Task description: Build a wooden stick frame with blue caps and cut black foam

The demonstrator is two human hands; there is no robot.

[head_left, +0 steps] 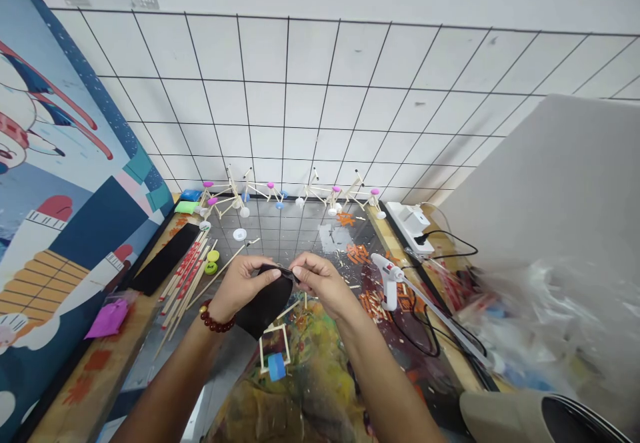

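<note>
Both hands meet near the middle of the table, fingers pinching the upper edge of a thin black sheet (265,303). My left hand (241,286), with a beaded bracelet at the wrist, grips it with the thumb on top. At the sheet's right corner, my right hand (323,282) has thumb and forefinger closed on it. What the sheet is made of I cannot tell. Just below lies a small frame of wooden sticks (287,344) with a blue piece (277,367) at its lower side.
Small stick models (233,196) with coloured discs line the wall. Wooden sticks (185,276), yellow-green tubs (211,262) and a black strip (167,256) lie left. A white glue gun (387,280), its cord and a power strip (410,226) are right, beside plastic bags (540,323).
</note>
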